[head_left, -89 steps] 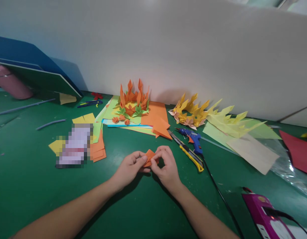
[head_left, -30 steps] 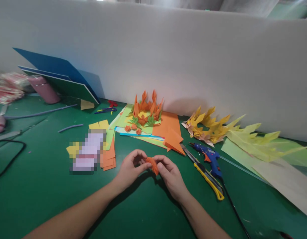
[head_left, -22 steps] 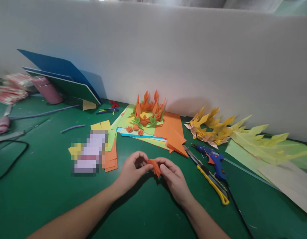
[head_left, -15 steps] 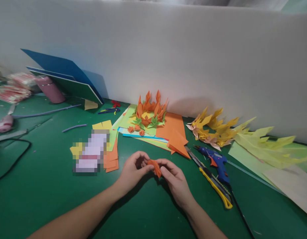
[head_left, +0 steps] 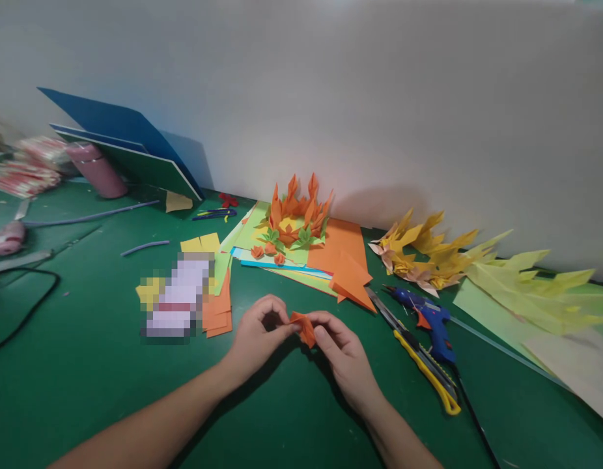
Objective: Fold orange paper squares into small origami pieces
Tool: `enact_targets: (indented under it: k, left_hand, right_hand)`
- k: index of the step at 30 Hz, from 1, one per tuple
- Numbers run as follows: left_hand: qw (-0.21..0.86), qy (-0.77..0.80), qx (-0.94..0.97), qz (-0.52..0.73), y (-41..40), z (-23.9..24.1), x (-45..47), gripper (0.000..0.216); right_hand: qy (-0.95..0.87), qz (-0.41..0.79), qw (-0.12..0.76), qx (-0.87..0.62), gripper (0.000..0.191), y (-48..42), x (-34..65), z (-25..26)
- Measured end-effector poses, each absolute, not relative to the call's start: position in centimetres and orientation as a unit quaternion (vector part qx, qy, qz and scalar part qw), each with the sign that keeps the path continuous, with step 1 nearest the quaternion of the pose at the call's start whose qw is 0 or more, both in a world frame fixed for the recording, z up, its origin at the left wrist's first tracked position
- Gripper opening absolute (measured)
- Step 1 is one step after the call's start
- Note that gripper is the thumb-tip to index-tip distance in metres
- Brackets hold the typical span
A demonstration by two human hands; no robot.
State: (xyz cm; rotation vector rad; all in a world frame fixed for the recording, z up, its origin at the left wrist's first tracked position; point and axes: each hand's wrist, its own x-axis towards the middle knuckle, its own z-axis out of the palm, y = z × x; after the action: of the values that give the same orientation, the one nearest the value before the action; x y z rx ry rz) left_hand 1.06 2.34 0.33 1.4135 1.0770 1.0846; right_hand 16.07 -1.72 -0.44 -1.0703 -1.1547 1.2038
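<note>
My left hand (head_left: 259, 336) and my right hand (head_left: 344, 352) meet just above the green table (head_left: 86, 365), both pinching a small folded orange paper piece (head_left: 304, 326) between thumbs and fingertips. The fingers of both hands are curled closed on it. Beyond the hands stands an orange paper flower arrangement (head_left: 297, 212) on a stack of coloured sheets (head_left: 340, 251). A pile of small orange paper squares (head_left: 218, 309) lies to the left of my left hand.
A blue glue gun (head_left: 428, 320) and a yellow utility knife (head_left: 421, 361) lie to the right, with a black cord trailing forward. Yellow paper flowers (head_left: 423, 254) and yellow-green sheets (head_left: 536, 293) sit by the white wall. Blue and green boards (head_left: 130, 153) lean at the left.
The orange piece has gone from a flatter shape to a more folded, narrow one between my fingertips. The view has shifted left; the hands stay in the same spot.
</note>
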Motion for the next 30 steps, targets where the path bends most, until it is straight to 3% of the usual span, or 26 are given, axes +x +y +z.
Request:
enact_targets:
  k: [10, 16, 26, 30]
  left_hand:
    - [0.514, 0.427, 0.624, 0.405, 2.43, 0.44, 1.09, 0.005]
    - [0.603, 0.427, 0.539, 0.405, 2.57, 0.60, 1.33, 0.015]
    - [0.575, 0.446, 0.565, 0.390, 2.36, 0.47, 1.62, 0.019]
    - [0.612, 0.452, 0.522, 0.385, 2.34, 0.72, 1.61, 0.026]
  right_hand:
    - [-0.472, 0.508, 0.571, -0.439, 0.016, -1.82, 15.59, -1.05]
    - [-0.509, 0.475, 0.576, -0.428, 0.017, -1.76, 15.80, -0.96]
    - [-0.569, 0.381, 0.572, -0.453, 0.016, -1.86, 15.45, -0.95]
    - [-0.611, 0.308, 0.560, -0.467, 0.018, -1.89, 15.59, -0.79]
